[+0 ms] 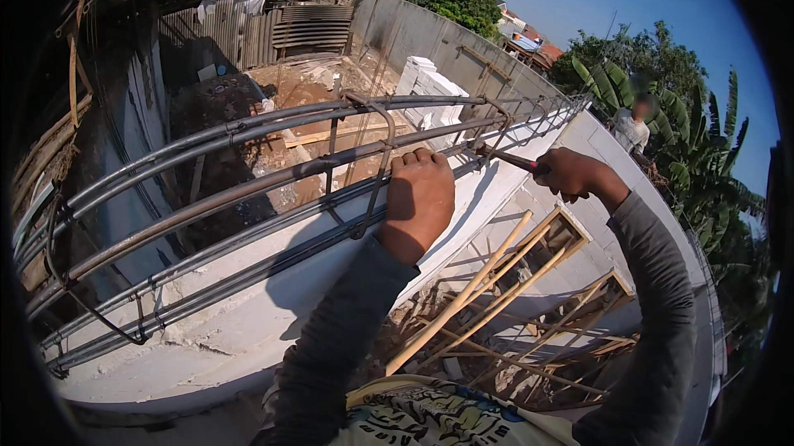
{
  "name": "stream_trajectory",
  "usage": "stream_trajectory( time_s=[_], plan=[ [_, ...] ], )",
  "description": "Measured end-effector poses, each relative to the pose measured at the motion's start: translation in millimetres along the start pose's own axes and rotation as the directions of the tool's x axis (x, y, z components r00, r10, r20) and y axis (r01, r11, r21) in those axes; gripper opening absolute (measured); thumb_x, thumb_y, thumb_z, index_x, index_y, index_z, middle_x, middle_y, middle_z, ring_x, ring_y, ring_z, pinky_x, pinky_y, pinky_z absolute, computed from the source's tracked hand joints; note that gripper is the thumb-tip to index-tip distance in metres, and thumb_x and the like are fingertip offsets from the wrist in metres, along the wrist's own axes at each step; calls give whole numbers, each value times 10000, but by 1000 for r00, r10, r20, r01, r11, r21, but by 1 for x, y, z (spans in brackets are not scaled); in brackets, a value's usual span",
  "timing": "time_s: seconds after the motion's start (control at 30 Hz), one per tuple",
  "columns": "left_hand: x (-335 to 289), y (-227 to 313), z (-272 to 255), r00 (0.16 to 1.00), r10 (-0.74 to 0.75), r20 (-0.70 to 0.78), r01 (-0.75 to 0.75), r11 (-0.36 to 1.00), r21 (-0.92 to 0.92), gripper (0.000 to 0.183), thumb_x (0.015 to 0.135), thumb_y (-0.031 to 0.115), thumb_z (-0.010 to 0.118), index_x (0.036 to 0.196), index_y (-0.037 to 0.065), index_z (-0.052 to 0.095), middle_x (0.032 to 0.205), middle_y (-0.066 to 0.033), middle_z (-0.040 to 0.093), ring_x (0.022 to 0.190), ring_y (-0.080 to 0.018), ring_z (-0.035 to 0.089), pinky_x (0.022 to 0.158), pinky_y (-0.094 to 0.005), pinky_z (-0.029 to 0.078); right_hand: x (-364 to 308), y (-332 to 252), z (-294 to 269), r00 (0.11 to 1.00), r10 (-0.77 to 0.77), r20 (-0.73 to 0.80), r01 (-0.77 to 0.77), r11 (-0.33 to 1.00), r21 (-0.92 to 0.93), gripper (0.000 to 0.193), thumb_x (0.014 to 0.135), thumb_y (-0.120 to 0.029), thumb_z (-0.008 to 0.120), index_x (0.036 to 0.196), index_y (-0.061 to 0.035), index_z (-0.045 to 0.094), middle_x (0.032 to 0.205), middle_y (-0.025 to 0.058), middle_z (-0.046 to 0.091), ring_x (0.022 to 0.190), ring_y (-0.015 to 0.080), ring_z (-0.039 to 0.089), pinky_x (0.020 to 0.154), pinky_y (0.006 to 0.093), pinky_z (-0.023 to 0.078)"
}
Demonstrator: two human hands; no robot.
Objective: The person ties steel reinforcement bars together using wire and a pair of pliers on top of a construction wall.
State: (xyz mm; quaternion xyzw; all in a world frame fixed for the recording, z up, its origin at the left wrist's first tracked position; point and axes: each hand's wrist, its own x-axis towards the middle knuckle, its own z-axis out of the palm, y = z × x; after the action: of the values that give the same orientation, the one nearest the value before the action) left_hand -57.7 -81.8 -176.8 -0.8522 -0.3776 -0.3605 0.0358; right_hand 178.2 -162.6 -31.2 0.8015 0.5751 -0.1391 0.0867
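A long rebar cage [273,175], made of steel bars joined by bent stirrups, lies along the top of a white block wall [215,326]. My left hand [422,202] is closed over its near bars, just right of a stirrup [382,169]; the fingertips are partly hidden behind the bars. In my right hand [579,175] is a pair of pincers [514,160], gripped by the handles. Their jaws reach the cage at a joint beside another stirrup [499,119]. Any wire at that joint is too small to make out.
Below the wall on the right stand wooden frames [504,280] with poles. Beyond the cage are rubble, stacked white blocks [430,90] and a corrugated metal fence [240,36]. Another person [633,127] is at the far right near banana plants [686,123].
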Motion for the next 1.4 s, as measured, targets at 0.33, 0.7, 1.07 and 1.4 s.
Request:
stream_trajectory(
  time_s=[0.33,0.7,1.07,1.4],
  plan=[
    [-4,-7,-2,1000,15,-22,-14,999,34,331,839,251,638,1011,-32,628,927,-181,641,899,-310,634,812,-418,470,-48,-32,192,986,-106,-130,133,16,991,361,972,-368,564,1108,-35,535,710,38,500,527,153,505,473,314,447],
    [7,-9,-29,981,-175,79,191,843,-503,483,982,447,453,1069,8,635,989,-266,652,987,-455,596,843,-476,459,-20,-118,149,952,-296,-75,-128,-609,783,375,959,-436,490,963,-66,546,685,6,482,556,162,452,522,323,385],
    [9,-4,-56,907,-283,312,415,727,-547,553,972,515,437,1008,2,641,707,-150,685,628,-259,667,632,-396,497,-14,-169,157,944,-235,-232,-111,-887,449,460,981,-518,436,879,-92,577,671,-14,476,557,156,438,536,326,374],
    [-9,-4,-18,999,-38,-3,37,991,-129,319,913,305,577,1015,17,666,992,-211,649,987,-387,601,869,-466,452,-35,-103,122,996,-76,37,-58,-289,956,442,976,-484,514,1005,-43,535,721,14,530,519,150,499,393,300,389]
  ],
)
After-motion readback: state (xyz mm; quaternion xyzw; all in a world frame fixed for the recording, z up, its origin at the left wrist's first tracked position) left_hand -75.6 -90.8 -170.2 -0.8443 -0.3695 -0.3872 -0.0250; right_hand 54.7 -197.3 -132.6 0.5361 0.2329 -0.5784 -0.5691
